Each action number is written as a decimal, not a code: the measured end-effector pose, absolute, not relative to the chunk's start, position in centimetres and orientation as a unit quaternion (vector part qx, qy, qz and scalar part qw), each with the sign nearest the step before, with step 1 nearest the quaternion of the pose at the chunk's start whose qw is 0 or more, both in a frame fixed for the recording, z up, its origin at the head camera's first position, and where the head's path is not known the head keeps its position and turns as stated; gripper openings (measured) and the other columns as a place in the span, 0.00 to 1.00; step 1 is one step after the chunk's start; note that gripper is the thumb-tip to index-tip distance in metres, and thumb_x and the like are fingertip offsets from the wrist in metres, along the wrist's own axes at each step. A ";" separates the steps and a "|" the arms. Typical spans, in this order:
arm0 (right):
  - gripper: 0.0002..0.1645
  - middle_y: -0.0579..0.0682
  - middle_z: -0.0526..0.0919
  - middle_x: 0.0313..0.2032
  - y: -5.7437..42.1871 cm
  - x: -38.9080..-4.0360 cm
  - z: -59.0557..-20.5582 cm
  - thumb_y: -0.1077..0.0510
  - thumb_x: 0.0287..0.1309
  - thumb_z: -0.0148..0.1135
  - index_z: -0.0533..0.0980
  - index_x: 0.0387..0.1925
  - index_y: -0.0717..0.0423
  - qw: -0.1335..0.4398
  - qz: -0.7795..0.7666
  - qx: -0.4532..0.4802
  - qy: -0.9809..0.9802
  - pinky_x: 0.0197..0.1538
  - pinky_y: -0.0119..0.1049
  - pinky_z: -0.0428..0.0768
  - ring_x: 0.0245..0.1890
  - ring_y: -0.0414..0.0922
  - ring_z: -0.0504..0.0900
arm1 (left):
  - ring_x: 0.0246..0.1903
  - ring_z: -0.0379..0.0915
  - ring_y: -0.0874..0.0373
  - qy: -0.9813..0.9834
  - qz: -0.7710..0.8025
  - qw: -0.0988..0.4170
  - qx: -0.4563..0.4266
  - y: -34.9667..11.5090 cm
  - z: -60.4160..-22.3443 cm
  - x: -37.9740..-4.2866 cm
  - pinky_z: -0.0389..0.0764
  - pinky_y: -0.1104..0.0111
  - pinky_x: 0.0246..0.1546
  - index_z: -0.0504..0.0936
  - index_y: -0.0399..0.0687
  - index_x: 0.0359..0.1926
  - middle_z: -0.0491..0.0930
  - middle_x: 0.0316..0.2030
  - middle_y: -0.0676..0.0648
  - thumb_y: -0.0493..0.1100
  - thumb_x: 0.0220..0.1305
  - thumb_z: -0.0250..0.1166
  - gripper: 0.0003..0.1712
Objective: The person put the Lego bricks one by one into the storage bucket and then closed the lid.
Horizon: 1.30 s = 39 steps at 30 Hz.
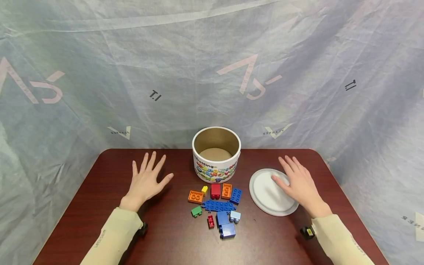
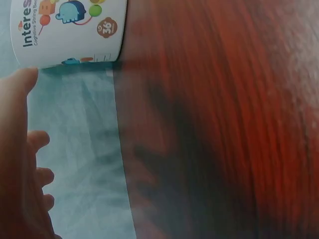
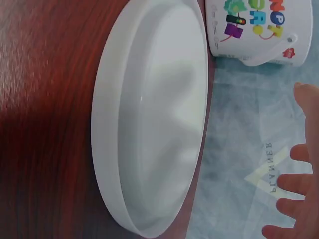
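My left hand point(image 1: 145, 180) hovers over the left part of the table with its fingers spread, holding nothing; its shadow falls on the wood in the left wrist view. Above the right edge of a white round lid point(image 1: 260, 191) is my right hand point(image 1: 299, 184), fingers extended and likewise holding nothing. The lid lies with its raised rim point(image 3: 107, 124) up. Between the hands stands a white bucket point(image 1: 215, 173) with colourful letters, its top uncovered. In front of it lie several toy building bricks, among them a long blue piece point(image 1: 218, 206), a red brick point(image 1: 215, 190) and a green brick point(image 1: 196, 211).
Nearer the front edge are two dark blue bricks point(image 1: 227, 231), a light blue brick point(image 1: 235, 216) and a small red brick point(image 1: 211, 221). Orange bricks point(image 1: 195, 196) lie closer to the bucket. A grey fabric curtain point(image 1: 165, 73) hangs behind and beside the dark brown table point(image 1: 172, 243).
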State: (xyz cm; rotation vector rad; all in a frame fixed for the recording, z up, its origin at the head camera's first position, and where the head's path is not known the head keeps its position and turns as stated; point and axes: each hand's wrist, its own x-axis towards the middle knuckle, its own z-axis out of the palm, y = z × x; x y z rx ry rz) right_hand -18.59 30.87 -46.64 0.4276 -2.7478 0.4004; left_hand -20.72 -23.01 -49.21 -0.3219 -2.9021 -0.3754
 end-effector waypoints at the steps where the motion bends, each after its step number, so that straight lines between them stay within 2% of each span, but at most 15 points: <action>1: 0.46 0.66 0.69 0.72 30.7 -18.6 -46.7 0.38 0.64 0.67 0.67 0.75 0.58 0.167 0.143 0.153 -0.963 0.65 0.71 0.64 0.75 0.67 0.61 | 0.81 0.35 0.36 -0.981 -0.129 0.098 -0.109 -22.9 -49.2 -20.7 0.33 0.29 0.72 0.58 0.56 0.83 0.48 0.82 0.36 0.77 0.70 0.52 0.51; 5: 0.43 0.63 0.74 0.68 30.3 -18.4 -46.8 0.40 0.64 0.68 0.71 0.72 0.59 0.174 0.152 0.163 -0.959 0.63 0.69 0.68 0.72 0.65 0.66 | 0.81 0.39 0.37 -0.978 -0.146 0.099 -0.111 -22.2 -49.0 -20.8 0.34 0.30 0.73 0.58 0.57 0.82 0.51 0.81 0.36 0.76 0.69 0.54 0.50; 11: 0.35 0.60 0.81 0.60 29.5 -18.2 -46.6 0.43 0.64 0.69 0.76 0.65 0.59 0.194 0.167 0.173 -0.951 0.60 0.64 0.72 0.64 0.61 0.74 | 0.78 0.47 0.36 -0.971 -0.185 0.099 -0.114 -21.2 -48.6 -20.8 0.40 0.30 0.73 0.58 0.55 0.82 0.56 0.78 0.34 0.73 0.71 0.55 0.49; 20: 0.27 0.55 0.85 0.51 27.8 -17.8 -46.3 0.46 0.61 0.71 0.81 0.57 0.56 0.219 0.169 0.209 -0.938 0.55 0.57 0.77 0.53 0.57 0.80 | 0.74 0.56 0.35 -0.953 -0.256 0.108 -0.124 -19.6 -48.0 -21.0 0.47 0.32 0.73 0.63 0.50 0.80 0.63 0.75 0.35 0.66 0.75 0.57 0.43; 27: 0.28 0.54 0.86 0.51 26.6 -17.5 -46.3 0.45 0.62 0.72 0.81 0.58 0.56 0.196 0.166 0.224 -0.940 0.54 0.57 0.80 0.53 0.56 0.82 | 0.74 0.58 0.38 -0.937 -0.309 0.099 -0.129 -18.2 -47.5 -21.6 0.53 0.36 0.73 0.64 0.48 0.79 0.65 0.75 0.37 0.63 0.77 0.56 0.39; 31: 0.28 0.53 0.86 0.51 25.9 -17.5 -46.2 0.44 0.63 0.71 0.82 0.57 0.56 0.180 0.160 0.230 -0.943 0.54 0.57 0.81 0.53 0.55 0.82 | 0.75 0.57 0.38 -0.925 -0.347 0.089 -0.130 -17.4 -47.1 -22.2 0.54 0.35 0.72 0.63 0.49 0.80 0.64 0.75 0.39 0.63 0.78 0.55 0.39; 39: 0.27 0.54 0.87 0.50 24.5 -17.5 -46.2 0.45 0.61 0.73 0.82 0.55 0.57 0.168 0.157 0.265 -0.936 0.60 0.55 0.80 0.54 0.55 0.84 | 0.72 0.64 0.38 -0.885 -0.437 0.084 -0.136 -15.7 -46.4 -23.5 0.67 0.41 0.69 0.64 0.46 0.79 0.66 0.74 0.37 0.56 0.80 0.57 0.36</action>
